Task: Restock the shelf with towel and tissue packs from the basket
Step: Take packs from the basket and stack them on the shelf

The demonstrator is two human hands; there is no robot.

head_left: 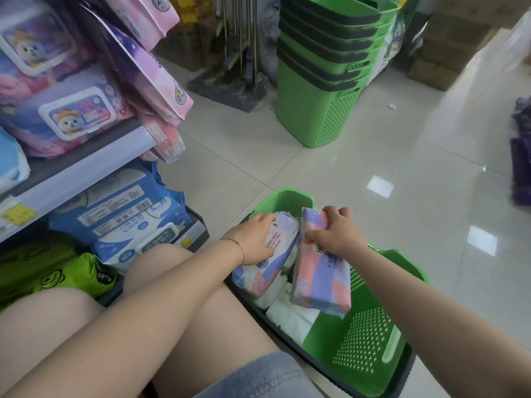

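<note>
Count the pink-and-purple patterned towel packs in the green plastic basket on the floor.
2. The left hand grips the left pink-and-purple pack; the right hand holds the right pack tilted on edge. White packaging beneath may hide more.

Basket (pixel 370 340) on floor (pixel 359 156), right of the knees (pixel 161 257). In it: 2 packs side by side and touching, left pack (pixel 258 280) leaning, right pack (pixel 324 282) on edge; more packs (pixel 290 314) under them. Left hand (pixel 253 239) grips left pack; right hand (pixel 336 234) grips far end of right pack. Shelf (pixel 86 170) at left, packs on the board and below it. Stack of baskets (pixel 319 81) on floor behind; brooms (pixel 238 53) just left of stack; boxes (pixel 448 44) behind at right.
</note>
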